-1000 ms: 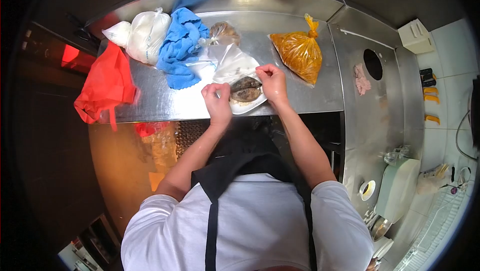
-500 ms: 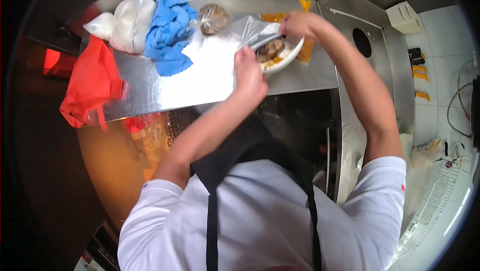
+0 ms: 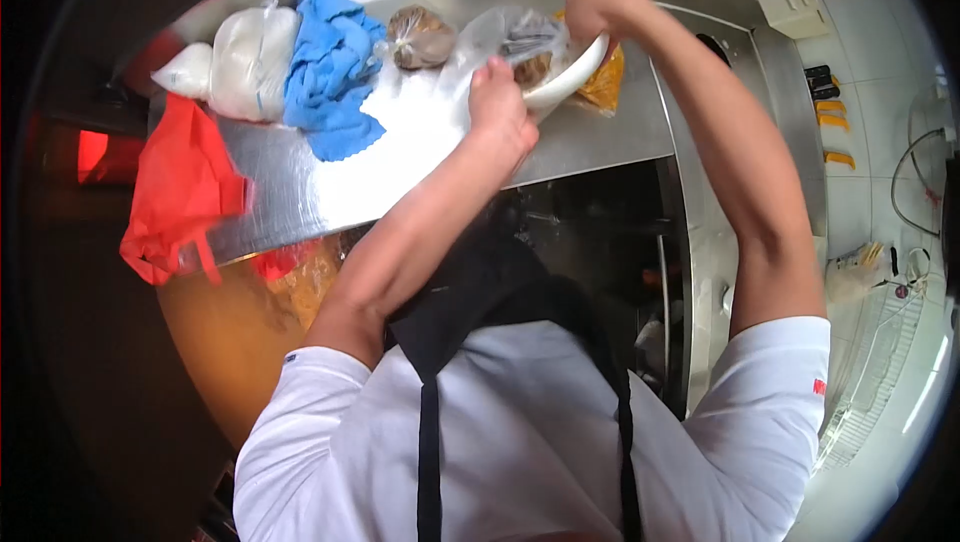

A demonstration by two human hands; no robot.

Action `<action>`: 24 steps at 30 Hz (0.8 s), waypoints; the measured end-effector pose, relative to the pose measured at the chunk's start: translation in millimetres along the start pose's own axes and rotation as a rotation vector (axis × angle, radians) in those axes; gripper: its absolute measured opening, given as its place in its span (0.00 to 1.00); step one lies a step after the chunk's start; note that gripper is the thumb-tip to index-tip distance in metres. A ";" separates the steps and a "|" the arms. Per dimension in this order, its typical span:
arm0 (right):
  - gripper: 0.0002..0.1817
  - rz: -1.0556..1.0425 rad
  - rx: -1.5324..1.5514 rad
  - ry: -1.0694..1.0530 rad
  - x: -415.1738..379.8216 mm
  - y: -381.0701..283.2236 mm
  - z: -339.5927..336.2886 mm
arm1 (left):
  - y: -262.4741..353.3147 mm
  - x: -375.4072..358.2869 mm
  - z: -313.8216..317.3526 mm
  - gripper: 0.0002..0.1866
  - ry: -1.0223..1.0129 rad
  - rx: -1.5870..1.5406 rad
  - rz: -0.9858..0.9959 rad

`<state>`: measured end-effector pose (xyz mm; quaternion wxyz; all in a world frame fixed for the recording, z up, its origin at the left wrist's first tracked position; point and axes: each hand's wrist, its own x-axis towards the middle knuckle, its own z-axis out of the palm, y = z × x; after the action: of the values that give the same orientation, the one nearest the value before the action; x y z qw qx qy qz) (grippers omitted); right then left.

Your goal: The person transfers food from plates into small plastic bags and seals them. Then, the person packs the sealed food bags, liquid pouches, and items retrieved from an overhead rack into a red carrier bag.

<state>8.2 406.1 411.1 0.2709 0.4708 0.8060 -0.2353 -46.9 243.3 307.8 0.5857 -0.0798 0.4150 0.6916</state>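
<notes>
Over the right part of the steel counter (image 3: 400,177), my left hand (image 3: 500,107) is closed on a clear plastic bag (image 3: 485,34) beside a white bowl (image 3: 570,77). The bag lies over the bowl's opening, with brown food (image 3: 533,69) showing under it. My right hand (image 3: 592,14) is at the bowl's far right side, its fingers mostly hidden behind the rim and the bag. Just behind the bowl is a bag of orange-yellow food (image 3: 603,84).
A tied bag of brown food (image 3: 422,37), a blue cloth (image 3: 335,72) and white filled bags (image 3: 250,62) line the counter's back. A red bag (image 3: 185,187) hangs over the left edge. A dark opening lies below the counter's front.
My right hand has moved up and back along the bowl. The plastic now spreads over more of the bowl, covering much of the food. My left hand stays closed near the same spot.
</notes>
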 end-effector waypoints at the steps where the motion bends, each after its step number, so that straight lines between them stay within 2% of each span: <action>1: 0.06 0.040 -0.033 0.001 3.9 0.8 2.6 | 1.8 -0.3 6.4 0.13 0.012 -0.013 -0.040; 2: 0.06 0.081 -0.063 -0.010 1.5 -4.4 5.9 | 0.9 -1.5 8.9 0.13 0.034 -0.026 -0.088; 3: 0.07 0.151 0.060 -0.013 -4.2 -8.4 9.8 | -2.4 -4.7 6.0 0.13 0.031 0.049 -0.120; 9: 0.08 0.208 0.045 -0.129 0.7 1.8 15.2 | -7.3 7.4 5.6 0.13 -0.015 0.069 -0.210; 12: 0.08 0.097 -0.013 -0.172 -3.3 11.1 12.6 | -19.0 -2.9 7.0 0.12 -0.040 0.102 -0.216; 13: 0.10 0.251 0.089 -0.240 4.6 13.6 21.6 | -23.2 4.4 1.5 0.12 -0.072 0.086 -0.231; 16: 0.14 0.190 0.004 -0.116 -12.7 11.1 22.8 | -25.8 -4.0 3.3 0.12 -0.062 0.116 -0.265; 17: 0.18 0.209 0.009 -0.162 -17.4 9.3 16.7 | -27.4 -2.4 -0.4 0.11 -0.048 0.114 -0.233; 20: 0.20 0.130 0.293 -0.078 -39.0 30.9 21.5 | -20.3 12.6 0.5 0.11 -0.033 0.111 -0.108; 21: 0.19 0.148 0.398 -0.096 -46.4 36.5 24.1 | -18.9 10.5 0.5 0.11 -0.042 0.134 -0.056; 24: 0.12 0.152 0.301 -0.018 -51.4 52.4 25.8 | -18.5 8.1 1.4 0.11 -0.031 0.210 -0.012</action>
<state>81.3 380.7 419.3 0.2215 0.5635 0.7213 -0.3365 -32.6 249.6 295.0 0.6014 -0.0100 0.4754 0.6420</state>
